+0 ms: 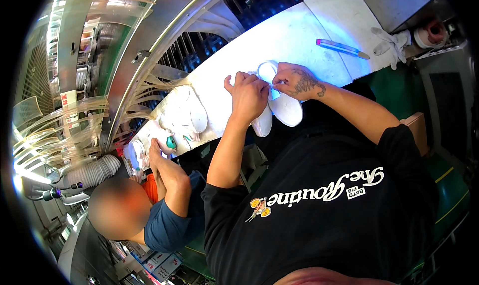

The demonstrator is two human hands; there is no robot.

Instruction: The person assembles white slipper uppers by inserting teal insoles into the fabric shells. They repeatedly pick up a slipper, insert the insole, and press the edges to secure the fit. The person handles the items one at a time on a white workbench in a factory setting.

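Note:
My left hand and my right hand meet over a pair of white shoes or shoe soles at the worktable's near edge. Both hands are closed in a pinch, fingertips almost touching; what they hold is too small or hidden to make out. Beneath the right hand lies a white sole-shaped piece, its near end sticking out past the table edge. Next to it, below my left hand, a second white shoe piece shows in part. Blue light falls on the table around them.
On the white worktable lie a brush and a pale glove to the right, near a pot. More white shoes stand left. A co-worker's hand touches a white shoe with a teal part.

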